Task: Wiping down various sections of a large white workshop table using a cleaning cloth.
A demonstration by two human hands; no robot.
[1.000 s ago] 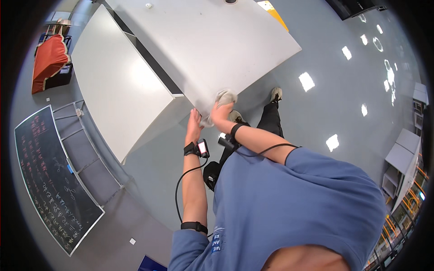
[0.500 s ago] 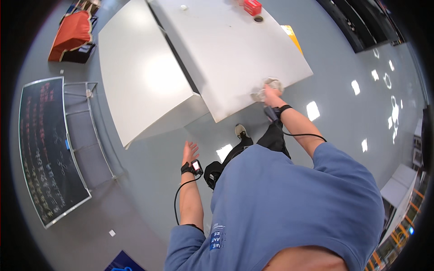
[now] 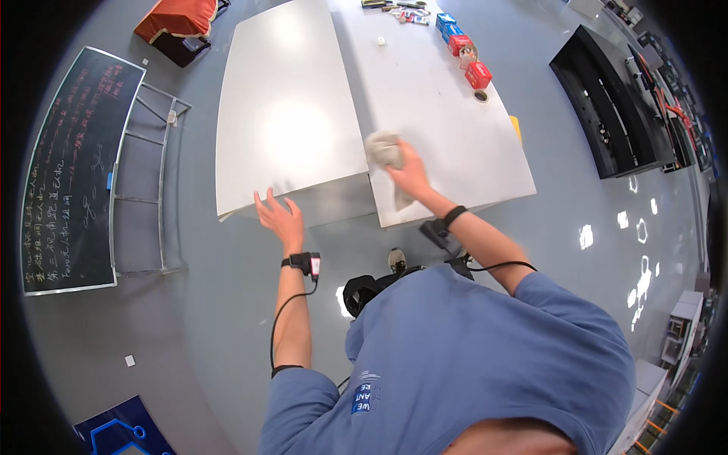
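From my remote post, thru the head cam, I see the grey cloth [image 3: 384, 149] on the R desk [image 3: 485, 171], close to its left edge, just beside the L desk [image 3: 284, 98]. The R hand [image 3: 412, 174] has it: fingers are closed on the cloth from its right side, w/ the back of the hand turned up to me. What the palm does beneath, I cannot tell. The L hand [image 3: 282, 221] is empty, w/ fingers spread apart, at the front edge of the L desk. If its fingertips touch this edge or only hang near it, I cannot tell, bc I look from above.

The main relation for me: the cloth lies ahead of the body, beyond and a bit left of the R wrist. Its long axis runs approx. front to back, the far end leaning a little left. The thick bunched part is at this far end; what looks like its tail, blurred, comes back toward the near left corner of the R desk. The R hand is clearly nearer, as it is in contact; the L hand is well apart, to the left & closer to the body.

Also on the R desk, well apart from the cloth: a red box [image 3: 478, 75] along the right edge, w/ a blue box [image 3: 449, 30] farther away, & a small white thing [image 3: 381, 42], kind unclear.
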